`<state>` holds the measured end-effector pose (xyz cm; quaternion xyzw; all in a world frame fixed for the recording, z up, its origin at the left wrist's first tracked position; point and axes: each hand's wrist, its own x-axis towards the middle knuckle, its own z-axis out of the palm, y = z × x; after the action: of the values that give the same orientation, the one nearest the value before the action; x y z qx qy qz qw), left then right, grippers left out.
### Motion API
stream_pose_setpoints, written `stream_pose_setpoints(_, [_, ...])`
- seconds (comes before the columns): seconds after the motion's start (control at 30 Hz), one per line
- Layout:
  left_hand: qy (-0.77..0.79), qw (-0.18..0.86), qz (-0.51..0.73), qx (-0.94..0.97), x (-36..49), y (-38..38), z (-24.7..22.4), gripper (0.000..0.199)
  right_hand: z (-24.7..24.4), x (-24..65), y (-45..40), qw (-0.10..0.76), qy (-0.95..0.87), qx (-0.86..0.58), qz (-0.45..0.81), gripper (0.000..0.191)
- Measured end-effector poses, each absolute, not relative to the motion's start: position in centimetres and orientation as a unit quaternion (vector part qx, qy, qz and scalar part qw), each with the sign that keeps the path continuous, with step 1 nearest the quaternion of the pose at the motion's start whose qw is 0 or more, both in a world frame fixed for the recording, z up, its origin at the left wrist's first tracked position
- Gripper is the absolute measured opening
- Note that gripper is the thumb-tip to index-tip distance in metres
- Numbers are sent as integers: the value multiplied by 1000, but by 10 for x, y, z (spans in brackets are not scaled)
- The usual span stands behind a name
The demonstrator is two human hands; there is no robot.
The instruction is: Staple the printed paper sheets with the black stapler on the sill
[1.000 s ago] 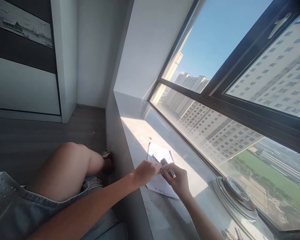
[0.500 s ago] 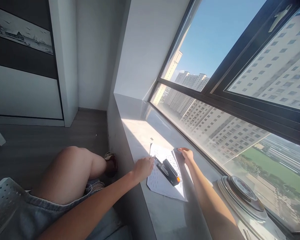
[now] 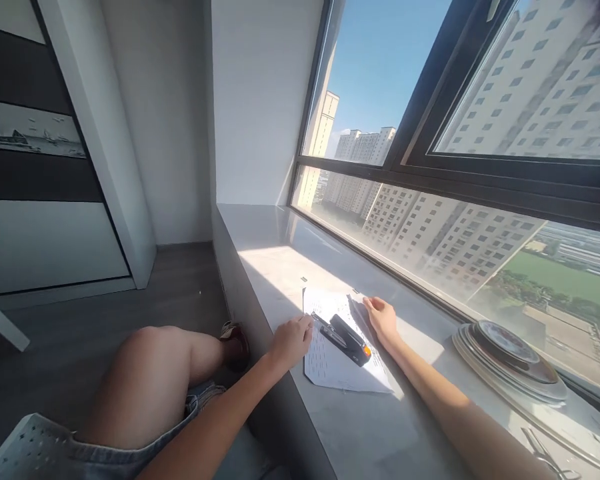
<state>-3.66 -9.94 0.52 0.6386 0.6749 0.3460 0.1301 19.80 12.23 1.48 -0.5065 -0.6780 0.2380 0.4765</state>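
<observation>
A black stapler (image 3: 347, 343) with an orange tip lies opened out on printed sheets of paper (image 3: 325, 373) on the windowsill. My left hand (image 3: 291, 341) is closed at the stapler's far left end, over the paper's left edge; its fingertips are partly hidden. My right hand (image 3: 381, 319) rests beside the paper's raised right edge, fingers loosely bent and nothing visible in them. Just beyond those fingers is a small dark strip (image 3: 356, 291), possibly staples. Another small dark piece (image 3: 304, 279) lies past the paper's top edge.
A stack of plates (image 3: 510, 367) stands on the sill to the right, by the window (image 3: 430, 180). Metal cutlery (image 3: 543, 447) lies in front of it. My bent leg (image 3: 150, 380) is left of the sill (image 3: 250, 227), above the dark floor.
My right hand has let go of the small dark strip, which now lies on the sill, and has drawn back slightly. The view has turned; my left hand stays at the stapler.
</observation>
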Motion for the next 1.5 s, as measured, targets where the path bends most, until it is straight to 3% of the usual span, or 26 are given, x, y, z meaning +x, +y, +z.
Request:
stream_pose_setpoints(0.13, [684, 131, 365, 617, -38, -98, 7, 16, 5, 218, 70, 472, -699, -435, 316, 57])
stream_pose_setpoints(0.23, [674, 119, 384, 620, -51, -87, 15, 16, 10, 226, 48, 460, -740, -372, 318, 57])
stream_pose_setpoints(0.37, [677, 54, 374, 632, -87, -46, 31, 22, 24, 222, 38, 419, -816, -246, 312, 38])
stream_pose_setpoints(0.5, [649, 93, 374, 656, -117, 5, 36, 38, 29, 216, 30, 383, -866, -182, 265, 17])
stream_pose_setpoints(0.7, [653, 106, 353, 662, -130, 48, 21, 26, 22, 214, 22, 346, -900, -155, 213, 35])
stream_pose_setpoints(1.1, [740, 18, 292, 606, -115, 5, 13, 19, 17, 216, 22, 321, -902, -147, 247, 34])
stream_pose_setpoints(1.37, [651, -120, 322, 677, -90, -32, 19, 22, 20, 214, 19, 322, -898, -150, 259, 30])
stream_pose_setpoints(1.5, [626, -115, 325, 699, -78, -42, 12, 27, 21, 214, 19, 321, -896, -144, 269, 34])
